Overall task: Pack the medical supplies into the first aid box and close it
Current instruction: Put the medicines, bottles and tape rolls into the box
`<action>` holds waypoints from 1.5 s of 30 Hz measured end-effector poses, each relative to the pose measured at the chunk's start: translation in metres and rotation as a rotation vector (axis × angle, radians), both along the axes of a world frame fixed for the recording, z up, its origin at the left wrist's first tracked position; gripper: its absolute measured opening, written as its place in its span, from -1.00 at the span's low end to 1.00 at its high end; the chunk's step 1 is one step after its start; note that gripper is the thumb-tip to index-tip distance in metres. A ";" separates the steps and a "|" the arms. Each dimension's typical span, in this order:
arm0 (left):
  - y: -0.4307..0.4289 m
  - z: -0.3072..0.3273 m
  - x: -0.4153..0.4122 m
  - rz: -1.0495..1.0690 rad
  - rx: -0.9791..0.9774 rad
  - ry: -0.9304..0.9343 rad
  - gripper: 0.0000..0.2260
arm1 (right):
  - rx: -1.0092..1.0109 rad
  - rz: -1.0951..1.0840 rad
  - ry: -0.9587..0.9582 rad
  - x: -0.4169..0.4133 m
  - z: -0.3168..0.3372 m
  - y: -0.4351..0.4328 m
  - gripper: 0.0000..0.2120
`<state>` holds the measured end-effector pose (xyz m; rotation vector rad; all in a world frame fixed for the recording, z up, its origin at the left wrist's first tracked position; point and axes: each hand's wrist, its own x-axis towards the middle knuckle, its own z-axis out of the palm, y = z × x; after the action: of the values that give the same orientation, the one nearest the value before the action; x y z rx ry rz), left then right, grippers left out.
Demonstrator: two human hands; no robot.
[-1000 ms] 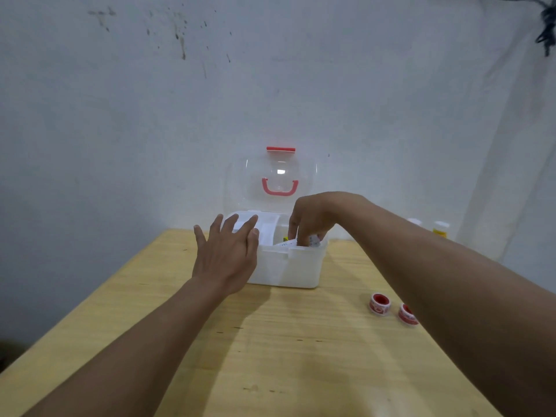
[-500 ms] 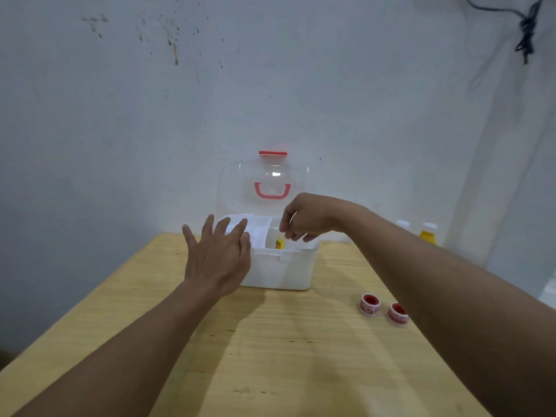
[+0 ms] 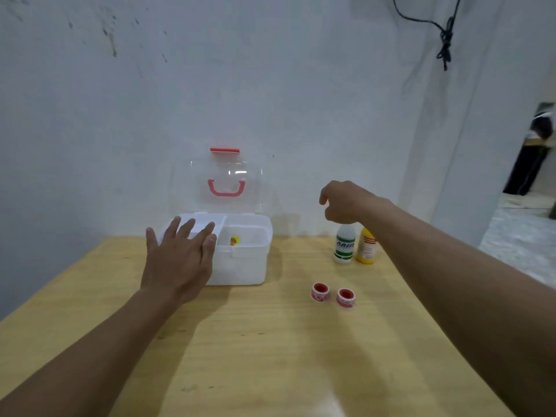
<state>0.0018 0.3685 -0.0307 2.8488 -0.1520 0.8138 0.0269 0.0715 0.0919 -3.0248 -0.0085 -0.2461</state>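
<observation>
The white first aid box [image 3: 240, 267] stands open at the table's far side, its clear lid [image 3: 216, 179] with a red handle upright against the wall. A small item with a yellow and orange label [image 3: 234, 240] lies inside the right compartment. My left hand [image 3: 179, 260] rests flat with spread fingers against the box's front left corner. My right hand [image 3: 346, 203] hovers empty, fingers loosely curled, just above a white bottle [image 3: 344, 246] and a yellow bottle [image 3: 365, 246]. Two red tape rolls [image 3: 332, 295] lie on the table in front of the bottles.
The wooden table [image 3: 255, 341] ends at the wall behind the box. A black cable [image 3: 445, 37] hangs on the wall at upper right. A doorway opens at the far right.
My right hand has left the box and swung right to above the bottles. The view has turned right. My left hand stays on the box.
</observation>
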 end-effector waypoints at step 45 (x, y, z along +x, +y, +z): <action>-0.002 -0.001 -0.002 0.013 -0.022 0.004 -0.42 | 0.221 0.255 -0.055 0.040 -0.026 0.119 -0.67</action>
<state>-0.0005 0.3669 -0.0319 2.8331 -0.1240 0.8078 0.0665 0.1900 0.0662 -2.7591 -0.3447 -0.2847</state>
